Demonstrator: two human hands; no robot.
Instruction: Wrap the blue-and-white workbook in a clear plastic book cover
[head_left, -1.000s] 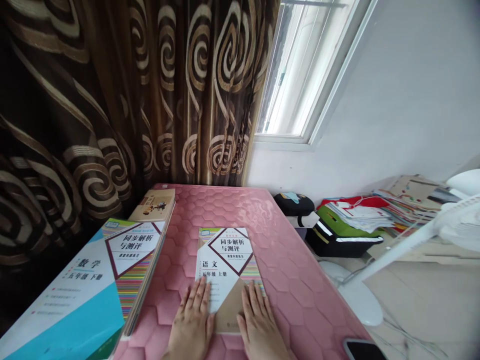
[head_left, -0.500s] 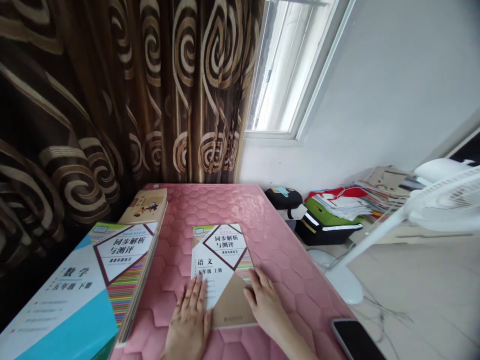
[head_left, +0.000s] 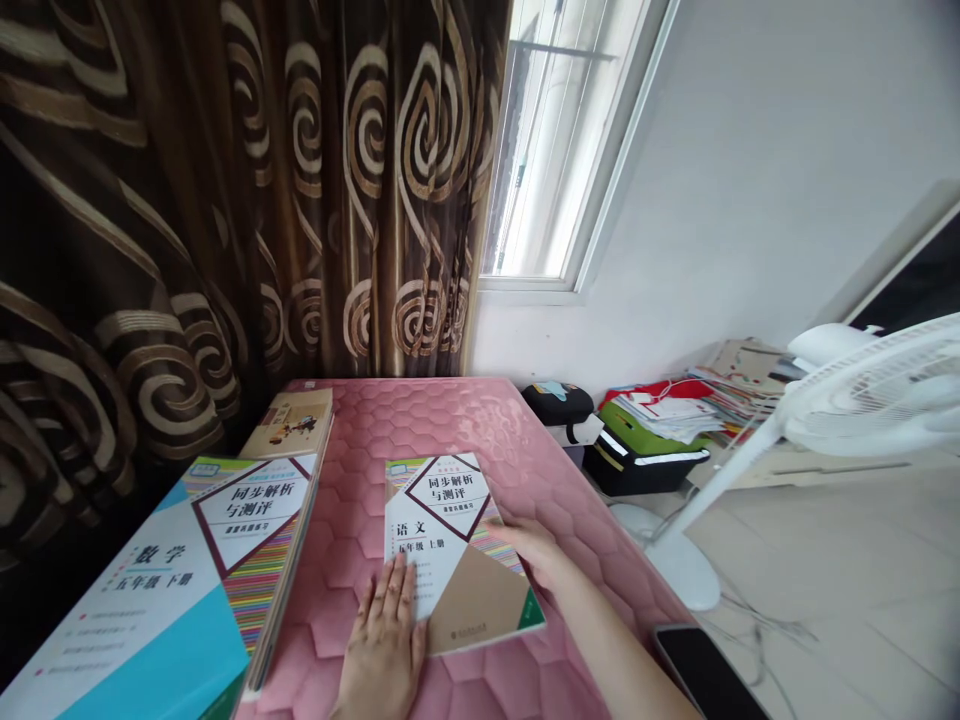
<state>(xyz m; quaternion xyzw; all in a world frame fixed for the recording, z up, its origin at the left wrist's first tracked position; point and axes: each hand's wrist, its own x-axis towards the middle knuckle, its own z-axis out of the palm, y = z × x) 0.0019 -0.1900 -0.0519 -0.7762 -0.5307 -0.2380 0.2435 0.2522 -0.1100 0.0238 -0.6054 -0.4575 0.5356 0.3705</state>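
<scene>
A workbook (head_left: pixel 450 560) with a white, tan and striped cover lies on the pink quilted surface in front of me. My left hand (head_left: pixel 386 625) rests flat at its lower left edge, fingers stretched out and their tips on the cover. At the right edge is my right hand (head_left: pixel 529 545), pinching the workbook with one digit on top of the cover; the other fingers are hidden at or under the edge. To the left a larger-looking blue and white workbook (head_left: pixel 150 600) tops a stack, with a tan book (head_left: pixel 289 425) behind it.
A phone (head_left: pixel 705 665) lies at the right edge of the pink surface (head_left: pixel 375 420). Beyond it stand a white fan (head_left: pixel 757 450) and a black and green bin (head_left: pixel 641 465) with papers on top. A brown patterned curtain (head_left: pixel 360 200) hangs behind.
My right hand has gone from lying on the lower right cover to holding the right edge farther up, uncovering the green corner. My left hand stays put. The view has shifted slightly.
</scene>
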